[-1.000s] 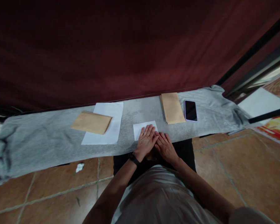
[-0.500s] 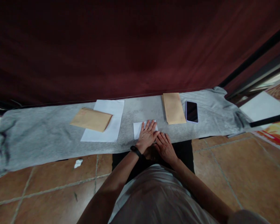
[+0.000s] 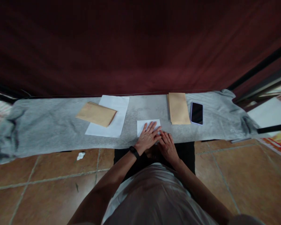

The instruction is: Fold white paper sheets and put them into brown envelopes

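Small white paper (image 3: 141,126) lies just below frame centre on the bench (image 3: 61,122), likely light, crease-prone, best held by its edges, left hand (image 3: 147,138) spread across it, right hand (image 3: 168,148) curled alongside, pinch unclear!

It is an indoor spot, whether home or shop one cannot tell, with a brown tiled floor (image 3: 224,165), a dark red curtain (image 3: 135,47) and a narrow table draped in grey cloth (image 3: 49,125).

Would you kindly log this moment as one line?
left hand: on small white paper | right hand: at its near right corner | phone: right of brown envelopes
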A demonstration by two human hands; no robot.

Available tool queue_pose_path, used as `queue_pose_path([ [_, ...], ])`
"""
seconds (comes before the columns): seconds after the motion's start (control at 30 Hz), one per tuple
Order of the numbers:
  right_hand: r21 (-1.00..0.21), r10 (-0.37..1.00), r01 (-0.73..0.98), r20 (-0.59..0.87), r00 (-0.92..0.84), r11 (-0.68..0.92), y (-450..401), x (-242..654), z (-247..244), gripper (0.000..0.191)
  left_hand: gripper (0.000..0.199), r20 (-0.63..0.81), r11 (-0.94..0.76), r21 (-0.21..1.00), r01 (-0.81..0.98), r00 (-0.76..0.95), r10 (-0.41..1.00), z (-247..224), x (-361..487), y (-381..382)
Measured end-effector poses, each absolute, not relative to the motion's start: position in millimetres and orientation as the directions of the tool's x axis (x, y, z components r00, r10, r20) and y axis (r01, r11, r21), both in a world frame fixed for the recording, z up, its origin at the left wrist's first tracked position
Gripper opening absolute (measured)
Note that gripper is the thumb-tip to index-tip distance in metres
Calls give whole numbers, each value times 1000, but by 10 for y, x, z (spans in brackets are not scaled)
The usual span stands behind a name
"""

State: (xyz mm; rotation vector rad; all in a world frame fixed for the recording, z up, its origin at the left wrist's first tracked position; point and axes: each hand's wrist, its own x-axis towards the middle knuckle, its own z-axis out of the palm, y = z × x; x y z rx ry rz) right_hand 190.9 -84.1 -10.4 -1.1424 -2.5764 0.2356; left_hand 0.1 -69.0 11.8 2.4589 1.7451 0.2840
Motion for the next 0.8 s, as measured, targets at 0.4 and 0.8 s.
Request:
queue_pose_path([
  [0.4, -240, 739, 700, 185, -647, 673, -844, 1935, -126, 64, 62, 69, -316, 189, 930, 308, 949, 124, -55, -911],
  [0.8, -252, 750, 706, 192, -634, 662, -844, 1918, -64, 54, 68, 92, -190, 145, 971, 178, 980, 90, -227, -1141],
])
